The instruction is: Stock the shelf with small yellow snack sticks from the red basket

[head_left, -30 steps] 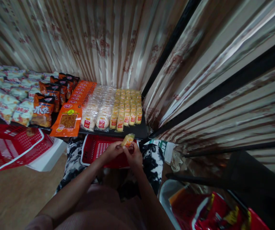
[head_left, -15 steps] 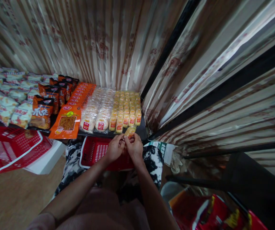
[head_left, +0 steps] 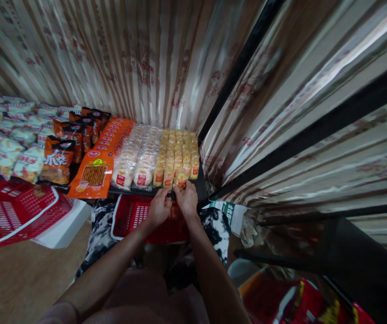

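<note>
My right hand (head_left: pixel 187 199) pinches a small yellow packaged cake (head_left: pixel 180 178) at the front of the yellow cake rows (head_left: pixel 179 148), on the dark shelf. The cake stands upright with its orange label facing me. Just left of it, my left hand (head_left: pixel 160 208) is closed, its fingertips curled at the shelf edge; whether anything is in them is hidden. Round white cakes in clear wrappers (head_left: pixel 142 175) stand in rows beside the yellow ones. Below both hands, a red basket (head_left: pixel 121 220) with a white rim rests on my lap.
Left along the shelf are orange snack packs (head_left: pixel 94 173), black-and-orange bags (head_left: pixel 56 162) and pale bags (head_left: pixel 28 164). Another red basket (head_left: pixel 18 216) sits over a white box (head_left: pixel 67 227). A pleated curtain (head_left: pixel 139 58) hangs behind, with a black frame bar (head_left: pixel 243 67). Red packages (head_left: pixel 287 297) lie lower right.
The yellow cake has moved forward from above the basket to the front of the rows and now stands upright. My right hand went with it; my left hand has separated from it slightly.
</note>
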Tool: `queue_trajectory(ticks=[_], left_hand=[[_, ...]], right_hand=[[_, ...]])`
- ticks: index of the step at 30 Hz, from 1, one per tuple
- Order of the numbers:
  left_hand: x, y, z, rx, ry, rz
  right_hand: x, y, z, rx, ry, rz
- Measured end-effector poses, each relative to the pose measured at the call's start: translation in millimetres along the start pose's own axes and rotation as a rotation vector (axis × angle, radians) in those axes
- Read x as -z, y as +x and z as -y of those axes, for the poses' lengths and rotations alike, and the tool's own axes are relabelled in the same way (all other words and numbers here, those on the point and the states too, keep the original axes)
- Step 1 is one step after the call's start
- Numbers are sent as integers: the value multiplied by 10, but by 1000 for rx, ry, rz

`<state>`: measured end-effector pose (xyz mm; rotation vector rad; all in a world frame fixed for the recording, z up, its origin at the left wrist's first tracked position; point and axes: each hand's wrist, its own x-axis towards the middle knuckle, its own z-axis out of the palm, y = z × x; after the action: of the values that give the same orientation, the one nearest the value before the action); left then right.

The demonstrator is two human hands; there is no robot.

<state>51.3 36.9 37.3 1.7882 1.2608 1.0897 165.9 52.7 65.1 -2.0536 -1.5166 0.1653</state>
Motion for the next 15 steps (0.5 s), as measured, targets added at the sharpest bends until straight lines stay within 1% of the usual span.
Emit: queue_trajectory(ticks=[4, 9, 12, 15], left_hand=[[-7, 11, 27, -6, 6, -7], [13, 21, 26, 13, 21, -8], [18, 29, 26, 18, 40, -2], [13, 42, 32, 21, 66, 4]], right_hand=[[-29, 15, -14, 25, 72, -22], [-27, -52, -19, 11, 246, -47], [-32, -104, -17, 10, 334, -42], [-52, -120, -26, 40, 376, -19]])
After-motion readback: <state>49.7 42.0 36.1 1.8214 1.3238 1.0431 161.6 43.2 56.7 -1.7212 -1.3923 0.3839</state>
